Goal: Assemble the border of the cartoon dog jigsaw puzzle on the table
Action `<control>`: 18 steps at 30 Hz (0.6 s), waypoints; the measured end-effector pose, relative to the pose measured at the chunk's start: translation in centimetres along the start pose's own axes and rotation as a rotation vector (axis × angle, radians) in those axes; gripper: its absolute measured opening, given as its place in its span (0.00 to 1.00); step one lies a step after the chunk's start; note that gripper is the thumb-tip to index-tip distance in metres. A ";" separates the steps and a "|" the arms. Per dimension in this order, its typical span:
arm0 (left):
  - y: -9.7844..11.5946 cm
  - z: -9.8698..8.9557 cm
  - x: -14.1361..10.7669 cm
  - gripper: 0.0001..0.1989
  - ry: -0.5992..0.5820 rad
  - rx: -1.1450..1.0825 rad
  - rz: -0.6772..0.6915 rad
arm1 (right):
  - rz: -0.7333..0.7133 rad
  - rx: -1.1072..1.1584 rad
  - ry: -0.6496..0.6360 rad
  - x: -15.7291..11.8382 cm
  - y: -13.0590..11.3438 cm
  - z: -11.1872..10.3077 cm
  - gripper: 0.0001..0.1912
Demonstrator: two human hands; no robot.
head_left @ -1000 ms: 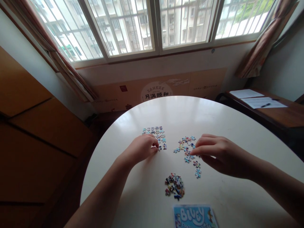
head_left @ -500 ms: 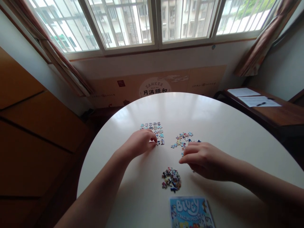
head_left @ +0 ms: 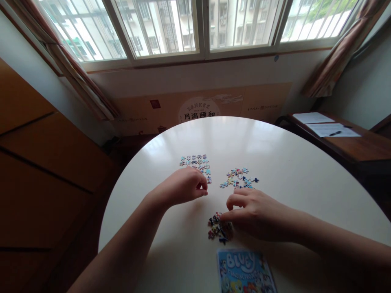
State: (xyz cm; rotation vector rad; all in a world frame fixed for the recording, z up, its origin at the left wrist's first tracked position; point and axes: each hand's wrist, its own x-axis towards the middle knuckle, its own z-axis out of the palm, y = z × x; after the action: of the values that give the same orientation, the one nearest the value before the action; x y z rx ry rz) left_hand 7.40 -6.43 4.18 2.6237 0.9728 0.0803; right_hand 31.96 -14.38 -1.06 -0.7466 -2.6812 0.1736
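Small puzzle pieces (head_left: pixel 199 162) lie in neat rows near the middle of the white table. My left hand (head_left: pixel 186 185) is just below these rows, its thumb and forefinger curled close together; anything between them is too small to tell. A mixed pile of pieces (head_left: pixel 217 228) sits nearer to me. Over its upper right edge reaches my right hand (head_left: pixel 249 209), thumb and forefinger apart, with nothing visible between them. Beyond that hand is a loose scatter of pieces (head_left: pixel 240 178).
The round white table (head_left: pixel 146 162) has a blue "Bluey" picture box (head_left: pixel 244 270) at its near edge. On the right, a brown desk (head_left: pixel 372 144) bears paper sheets (head_left: pixel 328 130) and a pen. Windows and a wall stand behind.
My left hand has moved slightly right and toward me, off the rows. My right hand has shifted left and nearer, from the scattered pieces to the pile, and its fingers have parted.
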 end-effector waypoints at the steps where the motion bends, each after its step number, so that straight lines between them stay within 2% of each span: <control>1: 0.1 0.1 0.0 0.04 0.000 0.000 0.003 | 0.000 0.001 -0.001 0.0 0.0 0.0 0.13; 6: -0.2 0.3 0.1 0.05 0.019 -0.004 0.020 | 0.015 0.017 -0.007 0.1 0.2 -0.2 0.07; 18: -0.5 0.8 0.3 0.04 0.008 -0.002 0.031 | 0.062 0.045 0.002 0.0 0.5 0.3 0.06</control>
State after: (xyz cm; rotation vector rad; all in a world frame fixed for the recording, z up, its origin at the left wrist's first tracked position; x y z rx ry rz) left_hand 7.43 -6.10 3.21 2.6389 0.9337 0.0992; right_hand 32.10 -13.92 -1.50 -0.8160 -2.6448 0.2480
